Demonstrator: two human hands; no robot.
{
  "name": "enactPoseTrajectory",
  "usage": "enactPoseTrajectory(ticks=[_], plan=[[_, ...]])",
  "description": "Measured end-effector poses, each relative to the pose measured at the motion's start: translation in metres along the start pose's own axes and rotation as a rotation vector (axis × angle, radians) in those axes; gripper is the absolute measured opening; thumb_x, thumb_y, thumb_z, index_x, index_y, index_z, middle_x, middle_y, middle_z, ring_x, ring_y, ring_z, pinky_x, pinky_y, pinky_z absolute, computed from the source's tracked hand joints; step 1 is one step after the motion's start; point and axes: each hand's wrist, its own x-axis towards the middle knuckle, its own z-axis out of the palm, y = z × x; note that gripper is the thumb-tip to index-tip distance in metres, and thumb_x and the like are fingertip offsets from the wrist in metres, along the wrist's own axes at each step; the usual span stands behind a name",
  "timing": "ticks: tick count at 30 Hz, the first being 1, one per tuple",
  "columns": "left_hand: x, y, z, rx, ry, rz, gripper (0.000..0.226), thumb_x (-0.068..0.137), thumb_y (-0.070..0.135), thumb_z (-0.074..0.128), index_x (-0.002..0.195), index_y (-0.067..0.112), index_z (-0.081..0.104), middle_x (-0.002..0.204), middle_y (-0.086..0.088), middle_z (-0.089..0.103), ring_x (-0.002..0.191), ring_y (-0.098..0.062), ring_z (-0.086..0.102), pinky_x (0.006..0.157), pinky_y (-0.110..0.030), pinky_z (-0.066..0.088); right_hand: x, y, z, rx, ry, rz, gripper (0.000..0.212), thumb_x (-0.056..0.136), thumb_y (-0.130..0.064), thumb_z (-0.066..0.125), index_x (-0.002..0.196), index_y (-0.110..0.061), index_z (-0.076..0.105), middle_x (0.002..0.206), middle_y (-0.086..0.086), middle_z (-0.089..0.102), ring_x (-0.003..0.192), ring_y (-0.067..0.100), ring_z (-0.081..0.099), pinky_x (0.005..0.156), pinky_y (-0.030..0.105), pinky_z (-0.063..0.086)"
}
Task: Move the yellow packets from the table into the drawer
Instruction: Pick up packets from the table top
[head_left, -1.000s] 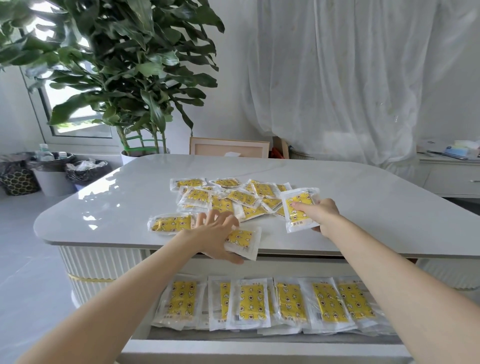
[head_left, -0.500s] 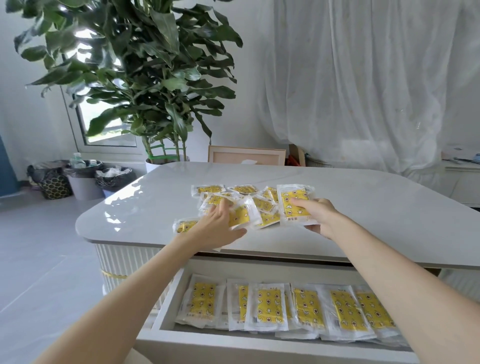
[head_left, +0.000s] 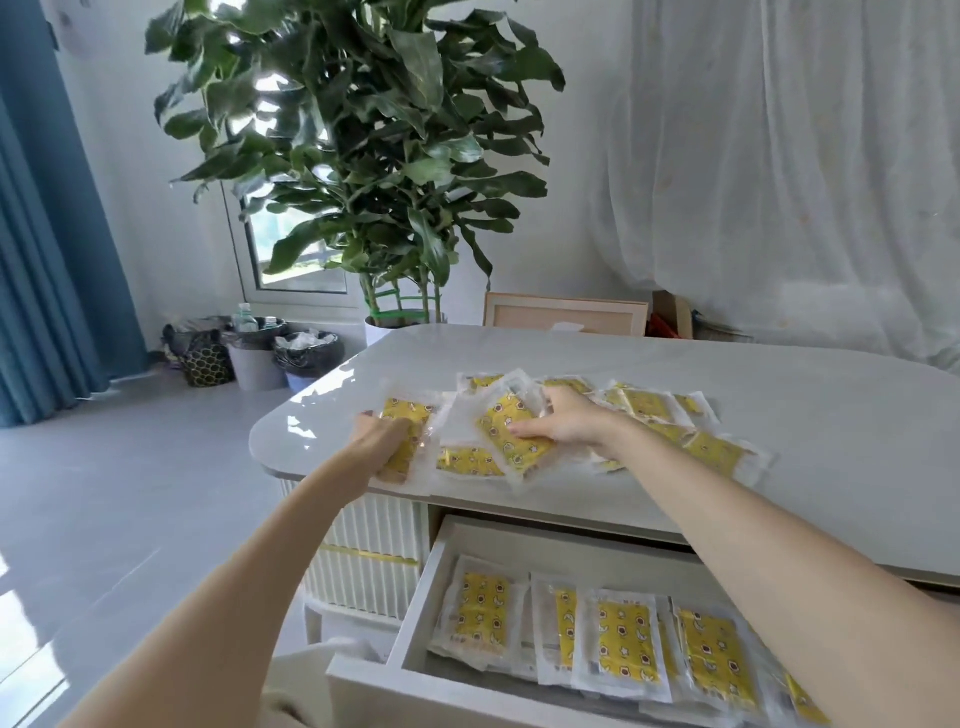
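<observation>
**Two packets in hand above the open drawer**

The drawer (head_left: 418, 608) stands pulled out. A row of packets (head_left: 480, 608) lies flat inside it, side by side and partly overlapping.

Up and beyond the drawer, on the table (head_left: 779, 395), a loose pile of packets (head_left: 654, 405) lies overlapping.

The right hand (head_left: 566, 426) pinches a tilted packet (head_left: 511, 434), thumb on its face and fingers behind. One edge is raised off the pile, probably so it comes away without dragging its neighbours.

The left hand (head_left: 382, 441), out past the drawer's left wall, curls over the left packet (head_left: 410, 415) at the table's near edge. It reads as a grip, though the fingertips are partly hidden.

One packet per hand suits a double drop.

Judgement: mid-task. The next move calls for carrying both packets down toward the drawer and laying them flat in the row.
</observation>
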Motion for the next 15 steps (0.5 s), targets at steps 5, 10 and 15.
enactPoseTrajectory(ticks=[5, 10, 15], plan=[[0.027, -0.016, -0.014, 0.108, 0.162, -0.049, 0.038, 0.093, 0.024, 0.044, 0.122, 0.001, 0.049, 0.107, -0.019, 0.06, 0.082, -0.028, 0.061, 0.073, -0.039, 0.055, 0.025, -0.02, 0.023, -0.201, -0.164, -0.072, 0.038, 0.085, -0.033, 0.069, 0.073, -0.019, 0.036, 0.073, -0.005, 0.037, 0.062, 0.009, 0.035, 0.054, 0.023, 0.029], [0.033, -0.02, -0.019, 0.102, 0.224, -0.059, 0.031, 0.093, 0.011, 0.044, 0.119, -0.007, 0.048, 0.101, -0.02, 0.055, 0.088, -0.032, 0.059, 0.071, -0.036, 0.048, 0.046, -0.017, 0.036, -0.367, -0.242, -0.064, 0.045, 0.085, -0.037, 0.069, 0.069, -0.018, 0.031, 0.071, -0.004, 0.029, 0.061, 0.01, 0.027, 0.055, 0.028, 0.022], [0.035, -0.022, -0.024, 0.023, 0.208, -0.084, 0.022, 0.093, 0.004, 0.043, 0.113, -0.005, 0.048, 0.097, -0.018, 0.055, 0.084, -0.028, 0.055, 0.072, -0.033, 0.044, 0.047, -0.021, 0.045, -0.399, -0.323, -0.04, 0.044, 0.084, -0.045, 0.067, 0.072, -0.018, 0.033, 0.074, -0.006, 0.032, 0.063, 0.011, 0.028, 0.057, 0.027, 0.023]])
